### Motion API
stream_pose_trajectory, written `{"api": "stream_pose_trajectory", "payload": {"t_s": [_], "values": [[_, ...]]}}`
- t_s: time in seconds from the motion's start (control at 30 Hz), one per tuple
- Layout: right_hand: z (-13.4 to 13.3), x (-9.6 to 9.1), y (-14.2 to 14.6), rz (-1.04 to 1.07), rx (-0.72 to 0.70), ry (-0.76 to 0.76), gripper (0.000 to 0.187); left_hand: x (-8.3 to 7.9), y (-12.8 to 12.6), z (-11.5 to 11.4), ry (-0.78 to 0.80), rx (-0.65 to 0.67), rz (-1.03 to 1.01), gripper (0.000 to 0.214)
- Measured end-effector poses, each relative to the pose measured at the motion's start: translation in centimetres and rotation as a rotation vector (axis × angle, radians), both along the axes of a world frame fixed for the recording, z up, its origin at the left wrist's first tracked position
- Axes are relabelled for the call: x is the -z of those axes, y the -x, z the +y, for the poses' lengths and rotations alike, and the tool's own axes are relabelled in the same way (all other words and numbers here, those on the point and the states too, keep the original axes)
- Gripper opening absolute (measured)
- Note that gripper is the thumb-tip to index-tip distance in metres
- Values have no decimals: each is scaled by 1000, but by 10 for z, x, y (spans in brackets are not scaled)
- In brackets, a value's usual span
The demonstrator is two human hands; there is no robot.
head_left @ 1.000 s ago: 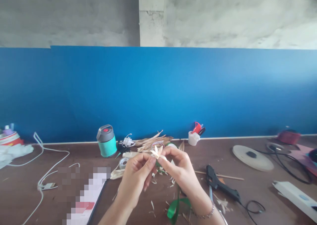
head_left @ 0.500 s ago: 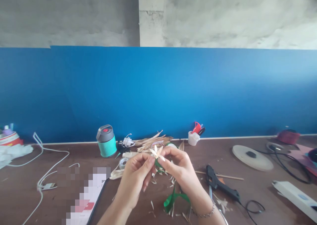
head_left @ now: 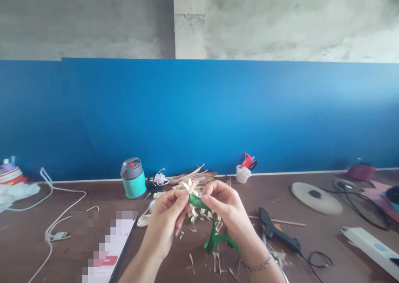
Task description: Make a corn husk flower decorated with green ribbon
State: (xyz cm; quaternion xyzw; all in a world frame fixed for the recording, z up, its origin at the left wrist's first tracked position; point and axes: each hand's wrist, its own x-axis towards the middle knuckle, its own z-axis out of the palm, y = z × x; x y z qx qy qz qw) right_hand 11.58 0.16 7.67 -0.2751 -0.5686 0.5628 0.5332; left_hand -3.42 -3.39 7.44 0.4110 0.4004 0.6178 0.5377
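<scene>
Between the thumb and fingers of my left hand [head_left: 166, 221] is the base of a small cream flower [head_left: 190, 186] with pointed petals, apparently of dried husk. A green ribbon [head_left: 196, 201] runs from just under the petals across to my right hand [head_left: 228, 210]. My right thumb and forefinger pinch that ribbon. Its loose length hangs down in a curl towards the table, partly behind my right wrist. The flower's lower end is hidden by my left fingers. Below and behind the hands lie scattered pale petal scraps [head_left: 193, 215].
Dried husk strips [head_left: 188, 175] lie at the back near a turquoise jar [head_left: 134, 185] and a white cup of tools [head_left: 242, 174]. To the right are a black glue gun [head_left: 279, 231], a round pale lid [head_left: 324, 204] and a white power strip [head_left: 368, 249]. A white cable [head_left: 67, 206] trails at left.
The green ribbon now stretches between both hands beneath the petals, where before little of it showed there. The flower has shifted slightly left, and my right fingers have moved off its petals onto the ribbon.
</scene>
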Motion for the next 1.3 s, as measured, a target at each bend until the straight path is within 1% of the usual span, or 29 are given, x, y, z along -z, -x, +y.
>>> {"api": "stream_pose_trajectory", "payload": {"t_s": [0.13, 0.23, 0.37, 0.5, 0.57, 0.67, 0.77, 0.9, 1.0, 1.07, 1.13, 1.2, 1.3], "values": [[2, 3, 0, -53, 84, -22, 26, 1, -1, 0, 8, -5, 12, 39], [4, 5, -2, -124, 153, -74, 26, 1, -1, 0, 29, 9, 15, 38], [3, 3, -5, -173, 162, -149, 26, 2, 0, 1, 54, 29, 11, 38], [4, 2, -8, -174, 225, -216, 37, 3, 1, 2, 85, 54, -1, 38], [7, 4, -9, -166, 247, -212, 43, 3, 1, 3, 101, 66, -7, 37], [13, 8, -12, -159, 229, -190, 47, 4, 2, 4, 120, 80, -24, 36], [17, 9, -17, -187, 194, -226, 44, 4, 3, 5, 131, 90, -42, 34], [20, 8, -22, -208, 179, -316, 31, 6, 5, 6, 134, 112, -56, 32], [23, 8, -26, -235, 198, -278, 24, 8, 7, 7, 133, 110, -61, 32], [27, 9, -31, -231, 254, -207, 24, 7, 8, 7, 140, 103, -69, 32], [33, 10, -37, -241, 354, -150, 26, 6, 8, 7, 148, 94, -82, 33], [39, 12, -44, -311, 457, -138, 27, 3, 7, 6, 151, 85, -90, 34], [48, 17, -52, -428, 536, -170, 32, 1, 7, 5, 149, 67, -87, 36]]}}
